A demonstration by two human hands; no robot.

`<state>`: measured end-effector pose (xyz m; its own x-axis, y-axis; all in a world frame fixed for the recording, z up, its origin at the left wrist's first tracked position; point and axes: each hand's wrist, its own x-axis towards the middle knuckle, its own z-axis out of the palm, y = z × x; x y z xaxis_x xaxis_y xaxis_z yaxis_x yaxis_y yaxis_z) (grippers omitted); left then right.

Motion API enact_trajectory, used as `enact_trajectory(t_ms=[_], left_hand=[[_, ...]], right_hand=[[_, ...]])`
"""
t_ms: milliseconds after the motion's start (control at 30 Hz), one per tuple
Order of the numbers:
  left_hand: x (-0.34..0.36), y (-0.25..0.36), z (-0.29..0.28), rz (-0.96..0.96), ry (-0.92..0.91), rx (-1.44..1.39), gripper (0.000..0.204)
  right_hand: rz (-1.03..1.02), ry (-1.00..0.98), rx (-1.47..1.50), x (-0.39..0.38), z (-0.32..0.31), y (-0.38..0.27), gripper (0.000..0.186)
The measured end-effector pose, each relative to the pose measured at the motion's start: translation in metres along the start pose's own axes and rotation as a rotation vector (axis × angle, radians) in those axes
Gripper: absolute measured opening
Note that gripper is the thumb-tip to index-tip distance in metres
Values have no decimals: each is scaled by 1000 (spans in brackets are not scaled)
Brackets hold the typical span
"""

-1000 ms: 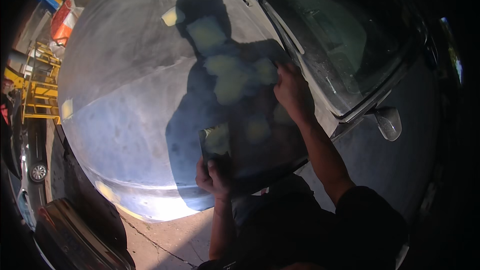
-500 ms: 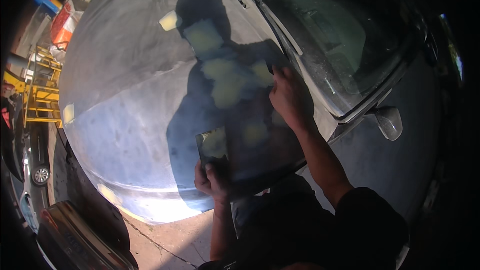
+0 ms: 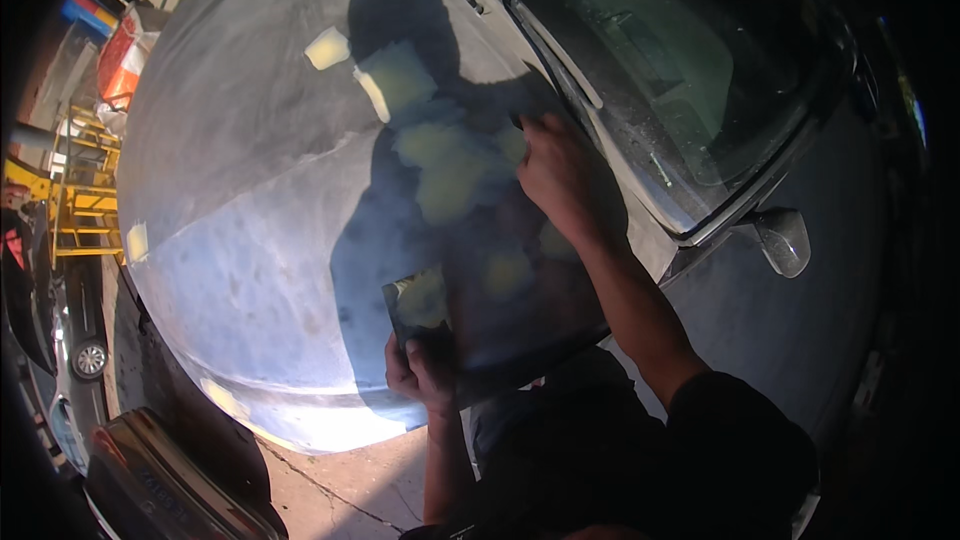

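A car hood, dull grey and blue, spreads before me with several pale-yellow filler patches on it. My left hand grips the lower edge of a dark flat board, held above the hood's near part. Yellowish filler is smeared over that board. Farther off, near the windshield, my right hand is closed around a small dark spreader. Only the tip of this spreader shows, beside a yellow patch; my fingers hide the rest. My shadow covers the middle of the hood.
To the right are the windshield, a wiper and a side mirror. Yellow metal steps stand at the left, with a red and white bag beyond. Another vehicle is at the lower left.
My right hand has moved a little left and away from me with the spreader. The left hand and board have shifted only slightly. The view has tilted a little.
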<state>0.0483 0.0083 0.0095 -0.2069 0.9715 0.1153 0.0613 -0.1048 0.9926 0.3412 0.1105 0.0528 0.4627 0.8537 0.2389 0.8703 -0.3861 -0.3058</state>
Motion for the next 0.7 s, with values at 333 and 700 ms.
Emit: enact_trajectory(t_ms=[333, 700], left_hand=[[-1, 9, 3, -12, -8, 18, 42], [-2, 3, -1, -8, 2, -16, 41]], right_hand=[[-167, -60, -107, -34, 29, -32, 56], [-73, -63, -122, 0, -7, -15, 45]])
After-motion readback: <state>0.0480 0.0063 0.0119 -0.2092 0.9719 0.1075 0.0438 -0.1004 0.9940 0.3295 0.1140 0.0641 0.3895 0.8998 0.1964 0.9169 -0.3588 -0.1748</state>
